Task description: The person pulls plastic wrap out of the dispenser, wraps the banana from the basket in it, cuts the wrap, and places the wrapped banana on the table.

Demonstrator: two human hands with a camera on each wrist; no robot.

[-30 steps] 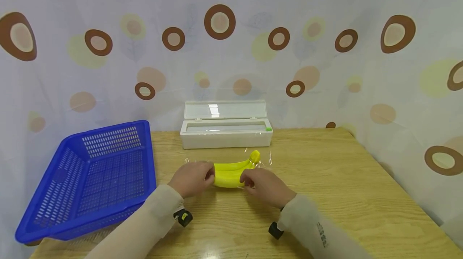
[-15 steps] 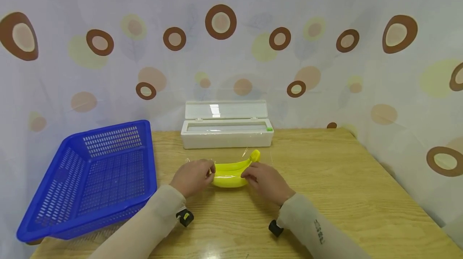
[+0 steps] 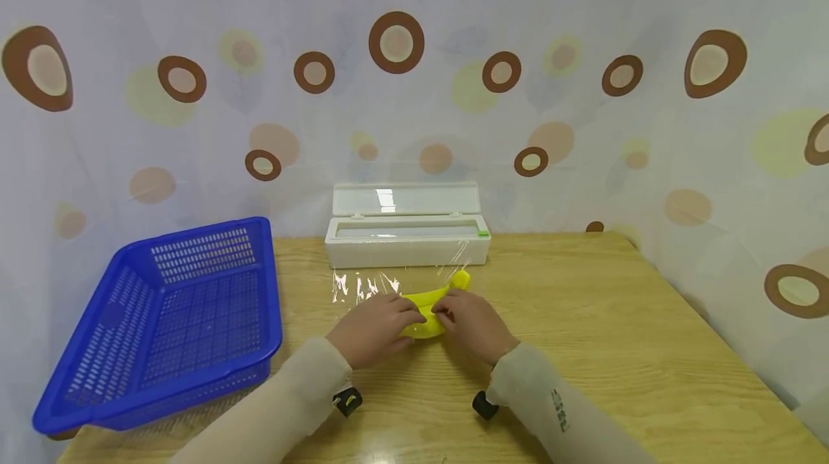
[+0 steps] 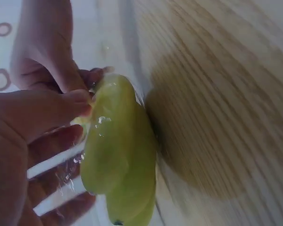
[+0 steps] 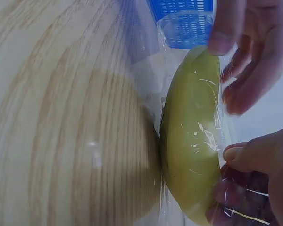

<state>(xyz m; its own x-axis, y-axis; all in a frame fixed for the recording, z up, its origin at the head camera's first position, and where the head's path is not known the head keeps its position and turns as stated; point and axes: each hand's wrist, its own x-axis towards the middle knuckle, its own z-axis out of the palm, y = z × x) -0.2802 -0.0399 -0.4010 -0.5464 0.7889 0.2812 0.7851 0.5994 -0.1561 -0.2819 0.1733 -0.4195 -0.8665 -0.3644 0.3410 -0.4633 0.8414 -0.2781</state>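
A bunch of yellow bananas (image 3: 425,329) lies on the table, its stem toward the back right. Clear cling film (image 5: 210,141) covers it, with glossy folds behind the left hand. Over the bananas' left part lies my left hand (image 3: 376,331). Its thumb touches the wrapped fruit, and the other fingers (image 4: 61,141) are spread apart from the thumb beside the film. Near the stem, my right hand (image 3: 476,324) pinches the film between thumb and fingers; the right wrist view shows film stretched over those fingers (image 5: 226,193). The hands nearly meet and hide parts of the bananas.
A blue plastic basket (image 3: 268,306) stands at the table's left edge. Behind the bananas is a white cling film dispenser box (image 3: 408,255) with its clear lid (image 3: 421,198) raised. A patterned curtain (image 3: 414,111) hangs behind the wooden table (image 3: 615,349).
My left hand has moved right, from the bananas' left end onto their middle, its fingers no longer pinching there. Crinkled film now shows behind it. The right hand stays almost in place.
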